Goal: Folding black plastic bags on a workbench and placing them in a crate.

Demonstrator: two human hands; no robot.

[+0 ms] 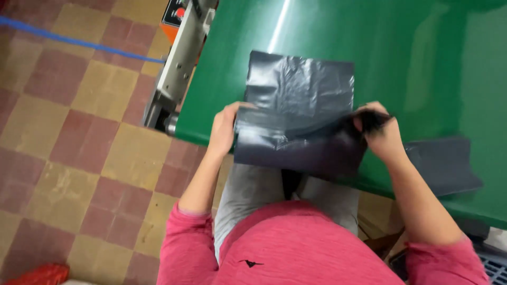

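A dark grey plastic bag [300, 113] lies over the near edge of a green conveyor belt [422, 68], its lower part folded toward me. My left hand [223, 129] grips the bag's left edge. My right hand [381, 132] pinches the bag's right edge, bunching the plastic between the fingers. A second dark grey bag [443, 163] lies flat on the belt just right of my right hand.
The belt's metal frame and roller [174, 79] stand at the left, with an orange control box [177, 13] behind. The checkered tile floor [74, 132] carries a blue line and a red bag [39, 275] at bottom left. A dark crate [494, 264] sits at bottom right.
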